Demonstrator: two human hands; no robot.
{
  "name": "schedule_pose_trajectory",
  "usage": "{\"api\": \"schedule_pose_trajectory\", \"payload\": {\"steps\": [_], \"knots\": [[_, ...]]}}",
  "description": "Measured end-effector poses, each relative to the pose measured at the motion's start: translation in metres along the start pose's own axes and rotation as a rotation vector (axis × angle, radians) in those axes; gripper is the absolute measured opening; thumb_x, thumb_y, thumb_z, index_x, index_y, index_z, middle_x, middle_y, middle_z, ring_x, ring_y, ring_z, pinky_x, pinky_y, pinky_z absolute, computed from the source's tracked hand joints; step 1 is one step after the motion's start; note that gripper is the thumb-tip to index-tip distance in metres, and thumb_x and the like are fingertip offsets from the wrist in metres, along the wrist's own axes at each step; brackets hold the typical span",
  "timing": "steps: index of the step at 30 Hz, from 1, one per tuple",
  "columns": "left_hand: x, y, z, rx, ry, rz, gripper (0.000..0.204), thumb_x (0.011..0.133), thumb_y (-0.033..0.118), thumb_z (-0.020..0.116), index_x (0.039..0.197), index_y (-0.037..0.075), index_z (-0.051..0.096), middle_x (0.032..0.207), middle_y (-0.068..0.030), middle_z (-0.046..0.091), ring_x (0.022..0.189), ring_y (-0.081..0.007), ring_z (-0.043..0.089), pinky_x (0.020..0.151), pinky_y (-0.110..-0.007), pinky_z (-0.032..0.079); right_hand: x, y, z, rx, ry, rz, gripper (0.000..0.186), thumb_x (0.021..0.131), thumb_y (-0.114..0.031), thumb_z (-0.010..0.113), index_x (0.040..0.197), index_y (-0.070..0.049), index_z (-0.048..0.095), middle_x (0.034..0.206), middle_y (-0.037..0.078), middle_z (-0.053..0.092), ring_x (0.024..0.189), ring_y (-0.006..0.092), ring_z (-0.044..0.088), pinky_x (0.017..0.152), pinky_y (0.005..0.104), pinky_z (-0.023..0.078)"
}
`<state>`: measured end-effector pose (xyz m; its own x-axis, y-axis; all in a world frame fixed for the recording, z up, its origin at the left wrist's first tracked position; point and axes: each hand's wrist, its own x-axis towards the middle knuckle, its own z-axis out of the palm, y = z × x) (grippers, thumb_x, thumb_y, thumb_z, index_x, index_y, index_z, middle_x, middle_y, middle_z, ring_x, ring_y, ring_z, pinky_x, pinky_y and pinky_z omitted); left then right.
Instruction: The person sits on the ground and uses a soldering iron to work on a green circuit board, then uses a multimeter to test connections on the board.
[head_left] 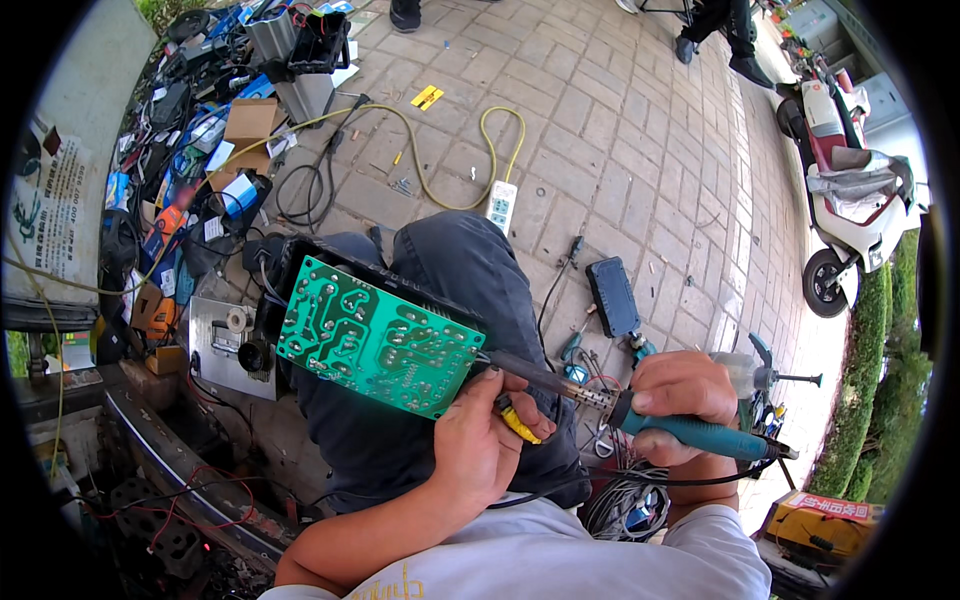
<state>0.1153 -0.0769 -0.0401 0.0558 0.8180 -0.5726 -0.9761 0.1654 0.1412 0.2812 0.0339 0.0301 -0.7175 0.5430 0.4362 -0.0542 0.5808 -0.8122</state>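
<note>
A green circuit board (380, 340), solder side up, lies tilted in a black casing (440, 301) across my lap. My right hand (685, 395) is closed around the teal handle of a soldering iron (700, 436). The iron points left, its tip at the board's right edge by my left thumb. Beside the board's lower right corner, my left hand (480, 435) is closed, with a small yellow piece (520, 424) with a dark end between its fingers. Whether these fingers also grip the board is hidden.
A white power strip (502, 206) with a yellow cord lies on the paving ahead. Left is a heap of tools and boxes (190, 150). A black case (613, 297) lies right of my knees, near a cable coil (630, 505). A scooter (850, 200) stands far right.
</note>
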Motion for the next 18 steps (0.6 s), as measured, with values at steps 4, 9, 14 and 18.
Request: {"api": "schedule_pose_trajectory", "payload": {"steps": [4, 9, 14, 18], "knots": [[0.0, 0.001, 0.004, 0.048, 0.034, -0.01, 0.028, 0.097, 0.024, 0.034, 0.09, 0.003, 0.051, 0.063, -0.0097, 0.054, 0.058, -0.0263, 0.056, 0.066, -0.042, 0.049, -0.005, 0.004, 0.002, 0.016, 0.065, 0.003, 0.023, 0.071, -0.012, 0.072, 0.088, 0.0, 0.061, 0.062, 0.009, 0.06, 0.05, 0.0242, 0.059, 0.046, 0.0303, 0.047], [-0.001, 0.001, 0.0, 0.018, 0.026, -0.017, 0.027, 0.097, 0.023, 0.037, 0.092, 0.001, 0.052, 0.067, -0.0113, 0.057, 0.061, -0.0259, 0.058, 0.067, -0.041, 0.05, -0.008, 0.006, 0.001, 0.0, 0.099, 0.019, 0.023, 0.07, -0.012, 0.072, 0.084, 0.001, 0.061, 0.064, 0.01, 0.06, 0.051, 0.0246, 0.06, 0.048, 0.0302, 0.049], [0.001, -0.002, -0.003, 0.004, -0.019, 0.013, 0.026, 0.097, 0.021, 0.037, 0.094, 0.0, 0.052, 0.07, -0.0125, 0.058, 0.064, -0.0252, 0.06, 0.068, -0.041, 0.05, -0.003, 0.001, -0.001, 0.015, 0.015, 0.032, 0.023, 0.068, -0.013, 0.075, 0.086, -0.005, 0.063, 0.065, 0.008, 0.059, 0.051, 0.0233, 0.057, 0.046, 0.0301, 0.044], [0.002, -0.002, -0.003, 0.004, -0.019, 0.027, 0.026, 0.097, 0.02, 0.036, 0.094, 0.0, 0.052, 0.071, -0.0129, 0.059, 0.065, -0.0255, 0.06, 0.069, -0.041, 0.051, 0.001, -0.009, 0.0, -0.035, -0.042, 0.076, 0.026, 0.064, -0.013, 0.078, 0.087, -0.011, 0.066, 0.064, 0.005, 0.057, 0.051, 0.0227, 0.054, 0.046, 0.0309, 0.039]]}}
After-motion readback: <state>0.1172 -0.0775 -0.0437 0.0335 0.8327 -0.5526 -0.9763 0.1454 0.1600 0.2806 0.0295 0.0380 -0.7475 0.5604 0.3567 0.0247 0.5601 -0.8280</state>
